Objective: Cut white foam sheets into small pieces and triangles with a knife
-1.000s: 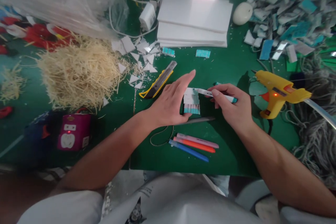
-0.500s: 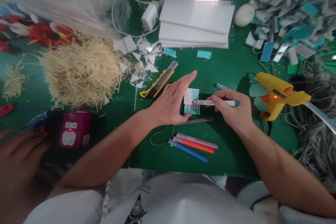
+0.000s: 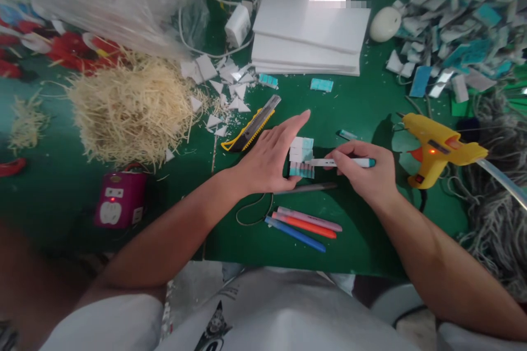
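A small white foam piece with teal marker strokes [image 3: 302, 149] lies on the green table between my hands. My left hand [image 3: 269, 162] steadies its left side, the thumb at the lower corner and the index finger stretched out beyond it; the other fingertips are hidden. In my right hand [image 3: 364, 170] is a white marker with a teal end [image 3: 346, 163], held almost level, its tip at the lower part of the piece. Just above that hand lies a teal cap [image 3: 347, 135]. Closer to me are a grey pen [image 3: 308, 188] and pink [image 3: 308, 218], orange [image 3: 304, 225] and blue [image 3: 294, 233] markers.
A yellow box cutter [image 3: 252, 124] lies beside my left hand. To the right rests a glue gun [image 3: 432, 145], its light on. White foam sheets [image 3: 308, 27], foam scraps [image 3: 236, 90], straw [image 3: 134, 107] and a purple power adapter [image 3: 121, 200] surround the work. Another person's blurred arm [image 3: 24, 279] is at left.
The marker tip has shifted slightly down the foam piece. My left hand keeps its place. At the left, the other person's hand has drawn back from near the adapter.
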`<state>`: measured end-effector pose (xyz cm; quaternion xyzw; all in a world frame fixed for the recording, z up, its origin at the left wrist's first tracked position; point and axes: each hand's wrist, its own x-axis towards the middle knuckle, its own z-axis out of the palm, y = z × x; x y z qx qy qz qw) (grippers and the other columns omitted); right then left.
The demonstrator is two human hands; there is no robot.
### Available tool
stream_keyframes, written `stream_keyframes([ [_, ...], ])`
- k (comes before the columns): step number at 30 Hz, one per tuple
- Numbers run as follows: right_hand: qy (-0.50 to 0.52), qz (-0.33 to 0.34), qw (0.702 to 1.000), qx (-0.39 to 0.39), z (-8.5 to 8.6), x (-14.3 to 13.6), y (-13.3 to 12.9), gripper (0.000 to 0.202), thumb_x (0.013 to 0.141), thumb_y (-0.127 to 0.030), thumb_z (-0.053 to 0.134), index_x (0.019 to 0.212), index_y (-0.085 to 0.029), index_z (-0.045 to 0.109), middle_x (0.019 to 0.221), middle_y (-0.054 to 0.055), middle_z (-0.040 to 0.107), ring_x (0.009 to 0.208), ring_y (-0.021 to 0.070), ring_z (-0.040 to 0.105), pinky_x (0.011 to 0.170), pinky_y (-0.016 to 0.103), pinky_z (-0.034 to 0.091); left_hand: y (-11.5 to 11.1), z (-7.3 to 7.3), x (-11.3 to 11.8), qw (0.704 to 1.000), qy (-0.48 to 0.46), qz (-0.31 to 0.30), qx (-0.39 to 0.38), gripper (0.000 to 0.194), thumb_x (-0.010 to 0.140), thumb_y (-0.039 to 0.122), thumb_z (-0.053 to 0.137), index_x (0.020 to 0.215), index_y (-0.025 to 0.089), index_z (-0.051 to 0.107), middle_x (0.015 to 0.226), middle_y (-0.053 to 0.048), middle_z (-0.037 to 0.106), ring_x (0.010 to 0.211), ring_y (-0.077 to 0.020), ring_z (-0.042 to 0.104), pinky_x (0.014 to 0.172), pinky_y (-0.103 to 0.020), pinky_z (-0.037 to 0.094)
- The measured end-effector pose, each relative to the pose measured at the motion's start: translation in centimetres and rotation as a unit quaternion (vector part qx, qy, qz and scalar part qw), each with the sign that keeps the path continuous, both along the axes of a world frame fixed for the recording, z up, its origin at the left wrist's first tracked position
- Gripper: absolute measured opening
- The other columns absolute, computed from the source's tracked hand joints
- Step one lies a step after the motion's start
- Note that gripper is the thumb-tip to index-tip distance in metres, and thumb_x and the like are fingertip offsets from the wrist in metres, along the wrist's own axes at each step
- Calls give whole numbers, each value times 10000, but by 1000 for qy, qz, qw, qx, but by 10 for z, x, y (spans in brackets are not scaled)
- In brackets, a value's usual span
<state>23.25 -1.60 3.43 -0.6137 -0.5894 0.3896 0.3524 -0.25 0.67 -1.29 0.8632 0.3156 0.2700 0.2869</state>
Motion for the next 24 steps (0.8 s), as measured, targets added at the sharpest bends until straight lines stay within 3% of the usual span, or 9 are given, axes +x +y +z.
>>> stream_keyframes([
  [10,13,5,1000,-11,2,2,1,211,777,-389,727,631,-237,713,516,-30,619,473,123,521,478,268,444,0,-1,0,1000,5,2,4,1095,931,394,715,1700,269,-55,1750,-215,295,1577,-413,394,1208,-578,456],
  [17,39,-43,998,-7,-5,-2,2,171,808,-392,745,824,-225,782,643,-11,697,487,123,541,486,274,455,-1,1,0,1000,6,6,-7,1084,923,395,710,1707,254,-26,1739,-209,318,1574,-408,399,1222,-573,445],
  [22,18,12,1000,-5,-3,1,3,185,808,-348,709,671,-225,730,539,-38,579,493,116,489,531,278,461,1,0,0,1000,4,-1,1,1092,919,382,712,1703,252,-36,1731,-216,326,1567,-405,409,1210,-572,457],
  [24,16,5,1000,-12,-2,1,3,184,806,-357,706,681,-225,739,540,-35,580,492,120,494,517,277,451,0,0,0,1000,2,0,6,1093,915,370,711,1704,250,-37,1725,-219,332,1567,-401,410,1213,-571,456],
])
